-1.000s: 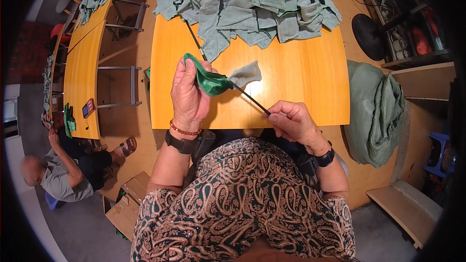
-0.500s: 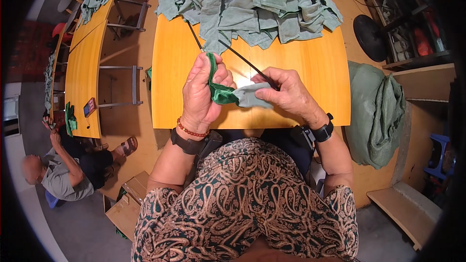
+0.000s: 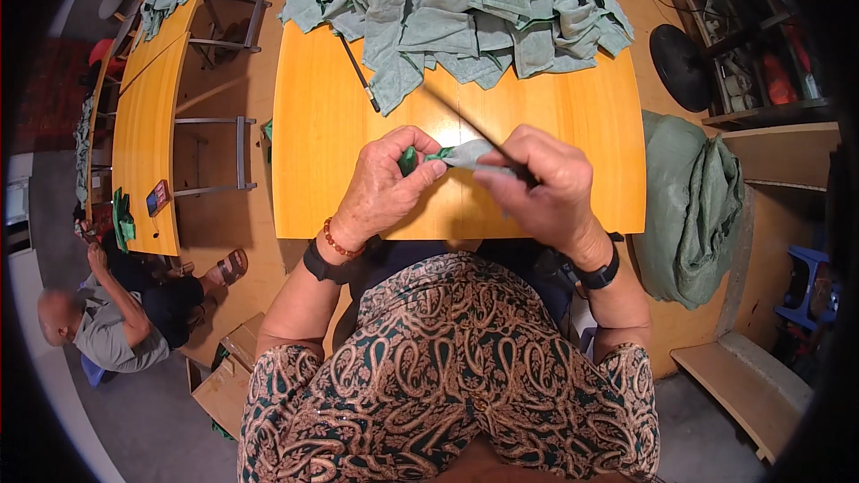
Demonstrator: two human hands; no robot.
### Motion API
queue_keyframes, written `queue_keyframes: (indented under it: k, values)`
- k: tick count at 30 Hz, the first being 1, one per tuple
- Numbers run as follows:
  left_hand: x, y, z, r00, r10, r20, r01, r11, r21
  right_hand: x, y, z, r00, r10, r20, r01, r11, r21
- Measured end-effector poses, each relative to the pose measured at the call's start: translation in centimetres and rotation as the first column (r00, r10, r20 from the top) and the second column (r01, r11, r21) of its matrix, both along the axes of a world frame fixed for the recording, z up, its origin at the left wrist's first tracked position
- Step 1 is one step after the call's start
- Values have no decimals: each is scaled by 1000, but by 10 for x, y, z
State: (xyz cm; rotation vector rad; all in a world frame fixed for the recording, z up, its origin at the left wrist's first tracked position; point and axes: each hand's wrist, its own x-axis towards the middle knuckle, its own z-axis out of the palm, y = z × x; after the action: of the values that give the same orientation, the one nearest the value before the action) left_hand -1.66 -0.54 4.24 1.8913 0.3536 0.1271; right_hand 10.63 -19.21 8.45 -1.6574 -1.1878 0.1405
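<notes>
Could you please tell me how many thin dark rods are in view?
2: one rod in the right hand, one rod lying on the table beside the cloth pile, which may hide more.

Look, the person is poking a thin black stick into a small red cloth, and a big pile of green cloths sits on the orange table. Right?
Not quite: the head view shows the small cloth is green, not red. The thin black stick, pile of green cloths and orange table are right.
</notes>
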Motion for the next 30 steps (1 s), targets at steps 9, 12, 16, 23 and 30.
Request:
queue_keyframes:
  k: [9,12,16,23,30]
  values:
    - [10,-13,-12,941,213,264,-157,963,-218,-42,-11,-40,843,287,-455,-303,952,38]
    - [10,-9,-14,904,288,317,-205,941,-270,-30,-28,-41,809,198,-553,-208,977,45]
    - [10,-5,-9,898,304,318,-203,927,-314,-26,-48,-36,753,13,-658,-170,970,-175]
    - [12,-10,-3,903,277,329,-161,927,-340,-36,-57,-38,636,-112,-764,-205,930,-306]
    - [9,-11,2,948,216,236,-84,879,-469,-32,-53,-44,593,-80,-801,-242,931,-272]
